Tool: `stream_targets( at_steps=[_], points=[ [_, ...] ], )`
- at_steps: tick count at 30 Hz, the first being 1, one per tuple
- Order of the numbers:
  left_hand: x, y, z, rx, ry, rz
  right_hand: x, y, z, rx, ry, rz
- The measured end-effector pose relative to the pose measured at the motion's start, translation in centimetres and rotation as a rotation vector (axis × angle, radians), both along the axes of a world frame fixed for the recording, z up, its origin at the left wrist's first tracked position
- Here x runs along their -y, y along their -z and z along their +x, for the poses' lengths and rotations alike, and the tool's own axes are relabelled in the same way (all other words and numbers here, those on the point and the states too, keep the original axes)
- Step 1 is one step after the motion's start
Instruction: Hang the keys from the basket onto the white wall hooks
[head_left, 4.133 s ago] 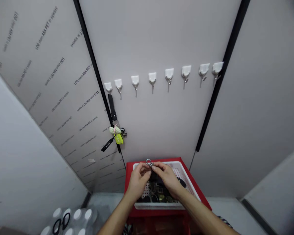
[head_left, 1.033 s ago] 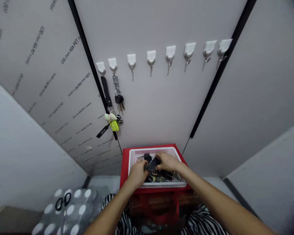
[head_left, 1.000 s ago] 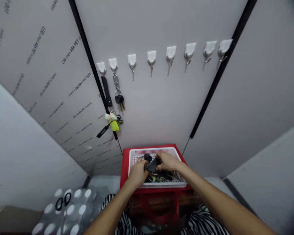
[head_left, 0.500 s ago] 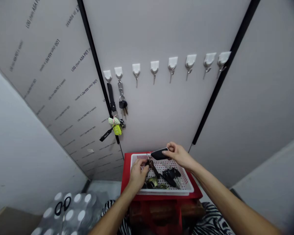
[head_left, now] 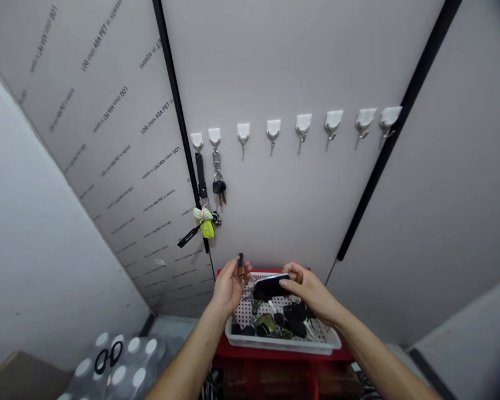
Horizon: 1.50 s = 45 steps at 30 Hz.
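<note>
Over the left side of a white plastic basket (head_left: pixel 281 344), my left hand (head_left: pixel 228 286) pinches a small dark-and-brown key fob (head_left: pixel 240 268) upright between its fingers. My right hand (head_left: pixel 312 291) grips a flat black key case (head_left: pixel 270 285) by its right end, above the basket's middle. Whether the two held pieces are joined is hard to see. Several keys and dark fobs (head_left: pixel 294 322) lie in the basket, along with a greenish-gold piece (head_left: pixel 266 322).
A row of white hooks (head_left: pixel 274 129) runs across the grey panel. From the two leftmost hang a black strap with a yellow-green fob (head_left: pixel 207 228) and a keyring (head_left: pixel 219 187). The basket rests on a red surface (head_left: pixel 266 352). Wrapped bottles (head_left: pixel 119 373) stand lower left.
My left hand has risen out of the basket with the brown fob, which now stands upright. The black case in my right hand sits slightly lower. The view has shifted.
</note>
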<state>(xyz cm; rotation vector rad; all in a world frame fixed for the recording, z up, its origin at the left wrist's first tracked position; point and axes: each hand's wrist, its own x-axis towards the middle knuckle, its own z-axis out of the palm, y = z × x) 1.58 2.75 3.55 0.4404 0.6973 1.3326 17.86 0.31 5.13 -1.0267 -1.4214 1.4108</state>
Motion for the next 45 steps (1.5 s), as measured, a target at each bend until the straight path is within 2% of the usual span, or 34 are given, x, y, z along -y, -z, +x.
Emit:
stream_targets(
  at_steps=[3,6,9,12,14,18,20,22,28,31,33,37,42,45],
  points=[
    [0.0,-1.1,-0.3,-0.09,-0.045,0.093,0.0,0.8,0.3,0.068,-0.039,-0.006],
    [0.5,-2.0,0.2,-0.161,0.034,0.171,-0.5,0.7,-0.1,0.136,0.006,-0.013],
    [1.3,-2.4,1.2,-0.218,0.159,0.25,-1.3,-0.5,-1.1,0.126,0.098,0.027],
    [1.7,-2.5,1.7,-0.248,0.24,0.297,-1.8,-1.9,-2.3,0.045,-0.023,0.1],
    [1.7,-2.7,1.6,-0.254,0.229,0.295,-2.1,-2.7,-3.1,0.024,-0.094,0.143],
    [1.1,-3.7,0.9,-0.383,0.093,0.32,-2.9,-5.0,-4.4,0.121,0.002,0.3],
    [0.5,-5.0,0.5,-0.484,0.017,0.365,-3.6,-6.9,-5.0,0.171,0.065,0.387],
    [-0.3,-6.9,0.2,-0.572,-0.043,0.419,-4.4,-9.3,-5.6,0.183,0.138,0.454],
    [-3.4,-14.3,0.3,-0.616,-0.123,0.554,-7.4,-16.2,-7.0,0.067,0.364,0.567],
    [-4.5,-17.2,0.7,-0.599,-0.172,0.579,-9.0,-18.5,-7.4,0.046,0.459,0.619],
    [-5.0,-18.4,0.9,-0.589,-0.192,0.584,-10.1,-19.4,-7.5,0.081,0.522,0.654],
    [-5.9,-19.0,1.3,-0.601,-0.195,0.559,-11.6,-20.1,-7.6,0.221,0.638,0.66],
    [-8.0,-17.9,1.2,-0.73,-0.213,0.538,-12.1,-19.8,-7.5,0.376,0.673,0.632],
    [-9.0,-17.2,0.9,-0.83,-0.276,0.557,-12.2,-19.5,-7.4,0.393,0.675,0.652]
  ],
)
